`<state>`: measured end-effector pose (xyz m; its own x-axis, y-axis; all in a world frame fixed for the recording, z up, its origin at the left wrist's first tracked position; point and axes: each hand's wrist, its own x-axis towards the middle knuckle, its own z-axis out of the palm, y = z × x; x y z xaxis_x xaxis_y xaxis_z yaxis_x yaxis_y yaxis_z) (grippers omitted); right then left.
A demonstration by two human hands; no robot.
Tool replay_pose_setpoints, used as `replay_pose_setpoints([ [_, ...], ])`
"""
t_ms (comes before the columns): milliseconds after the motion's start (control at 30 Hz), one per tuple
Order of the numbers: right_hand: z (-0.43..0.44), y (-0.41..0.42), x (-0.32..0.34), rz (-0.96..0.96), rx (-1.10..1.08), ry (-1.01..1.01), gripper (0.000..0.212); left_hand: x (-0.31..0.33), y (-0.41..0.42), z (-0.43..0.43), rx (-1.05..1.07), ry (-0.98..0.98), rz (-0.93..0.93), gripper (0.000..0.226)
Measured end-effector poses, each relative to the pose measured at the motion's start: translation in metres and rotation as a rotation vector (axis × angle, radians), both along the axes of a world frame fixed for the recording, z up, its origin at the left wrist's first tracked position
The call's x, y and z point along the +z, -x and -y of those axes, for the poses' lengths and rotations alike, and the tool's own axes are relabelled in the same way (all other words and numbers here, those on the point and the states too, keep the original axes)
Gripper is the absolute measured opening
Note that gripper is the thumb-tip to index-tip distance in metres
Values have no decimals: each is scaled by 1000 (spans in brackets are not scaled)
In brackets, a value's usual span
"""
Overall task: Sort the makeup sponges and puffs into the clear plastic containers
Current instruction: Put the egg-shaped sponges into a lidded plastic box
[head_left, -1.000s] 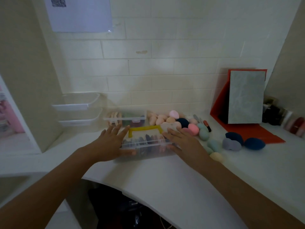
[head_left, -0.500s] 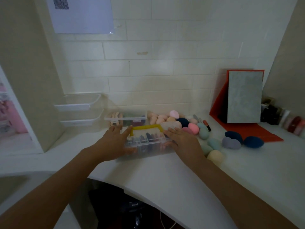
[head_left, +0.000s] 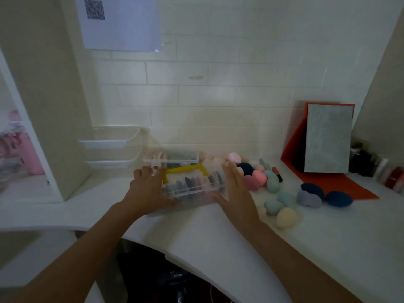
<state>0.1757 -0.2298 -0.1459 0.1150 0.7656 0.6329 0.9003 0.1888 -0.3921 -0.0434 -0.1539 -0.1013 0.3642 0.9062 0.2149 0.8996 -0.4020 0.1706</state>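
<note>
A clear plastic container with a yellow handle holds several dark and pale puffs standing in a row. My left hand grips its left end, fingertips curled over the lid and thumb along the front. My right hand presses flat against its right end, fingers straight. A second clear container with pale puffs stands right behind. Loose sponges lie to the right: pink, mint, yellow, lilac and navy.
Two stacked clear trays stand at the back left by a white partition. A red folder with a grey board leans on the wall at the right, with small bottles beside it. The counter's curved front edge runs below my arms.
My hands slid off the container's lid to its two ends and now clamp it between them. The container has shifted a little and looks slightly raised at the front.
</note>
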Motion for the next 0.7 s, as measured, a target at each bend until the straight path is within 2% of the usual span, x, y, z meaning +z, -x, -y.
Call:
replay_pose_setpoints([
  [100, -12, 3, -3, -75, -102, 48, 94, 11, 11, -3, 35, -117, 148, 103],
  [200, -30, 6, -13, 148, -272, 124, 96, 38, 14, -24, 60, -209, 215, 102],
  [267, -47, 10, -23, 229, -297, 188, 93, 55, 11, -42, 49, -231, 210, 102],
  [367, -61, 13, -30, 250, -343, 260, 94, 74, 3, -68, 11, -195, 169, 99],
  [567, -82, 0, -39, 215, -268, 131, 82, 82, -9, -125, -22, -132, 36, 101],
  [700, -94, 2, -39, 225, -246, 144, 78, 80, -15, -144, -39, -88, 36, 99],
])
